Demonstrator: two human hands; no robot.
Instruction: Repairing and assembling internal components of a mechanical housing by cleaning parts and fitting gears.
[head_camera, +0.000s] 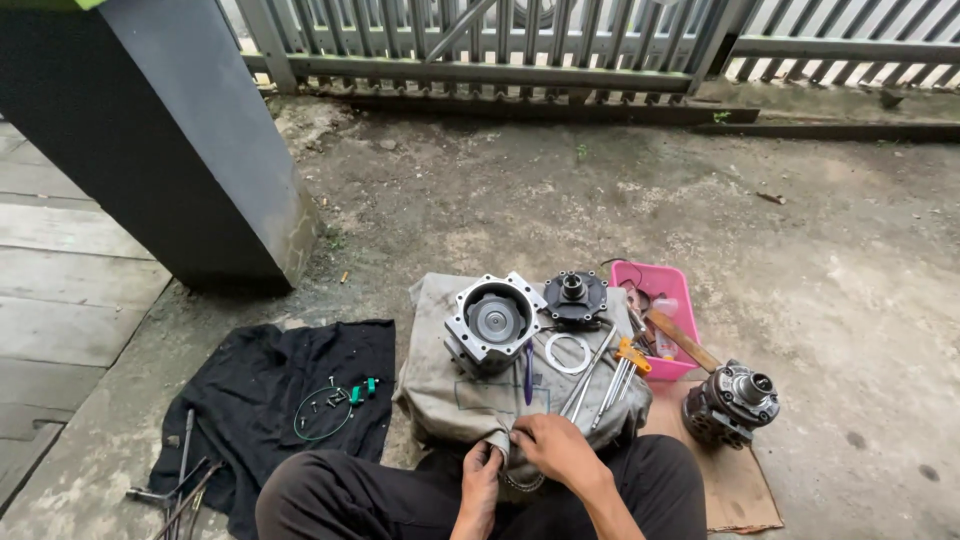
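Both hands meet at the near edge of a grey cloth (450, 400) spread on the concrete floor (560, 210): the left hand (481, 476) and right hand (553, 447) each have fingers pinching its bunched hem. On the cloth stand an aluminium compressor housing (493, 322), a black round plate (574, 297), a metal ring (568, 353) and long bolts (590, 375); a pink tray (660, 280) sits just beside it.
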